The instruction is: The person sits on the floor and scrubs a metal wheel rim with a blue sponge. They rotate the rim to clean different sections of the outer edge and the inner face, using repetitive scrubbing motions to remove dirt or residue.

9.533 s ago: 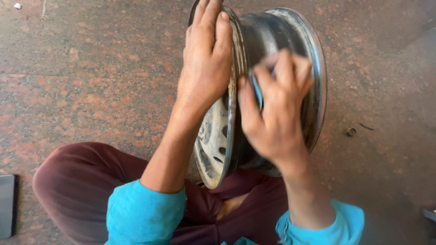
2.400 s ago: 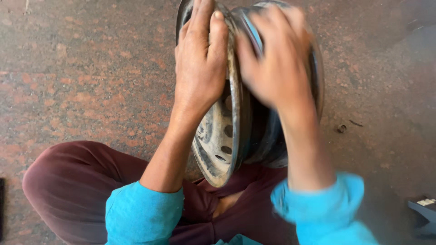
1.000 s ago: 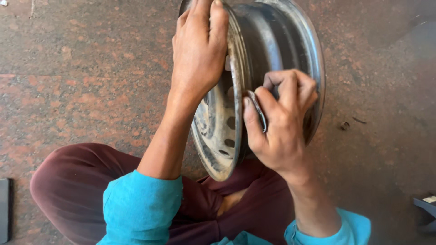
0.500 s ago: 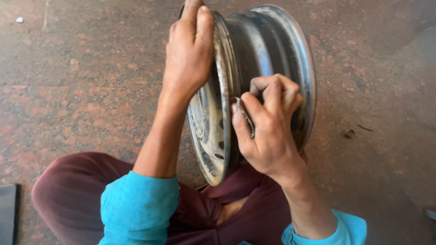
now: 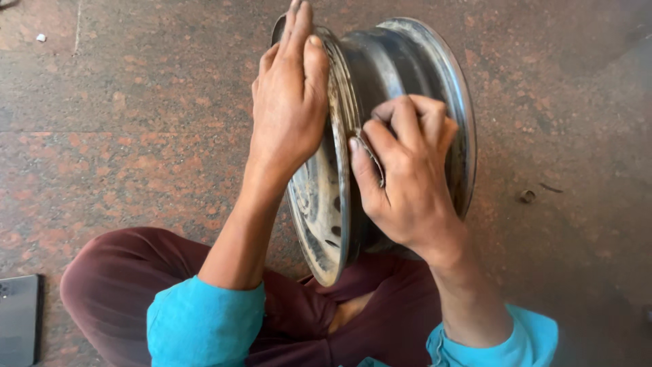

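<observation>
Reddish stone floor (image 5: 136,136), upright steel wheel rim (image 5: 407,61); left hand (image 5: 288,109) flat-open steadying, right hand (image 5: 407,177) pinching sandpaper (image 5: 370,153).

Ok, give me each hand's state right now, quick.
Left hand: open, flat against the steel wheel rim, steadying it.
Right hand: closed on a small abrasive sheet, pressed to the rim's barrel.
</observation>
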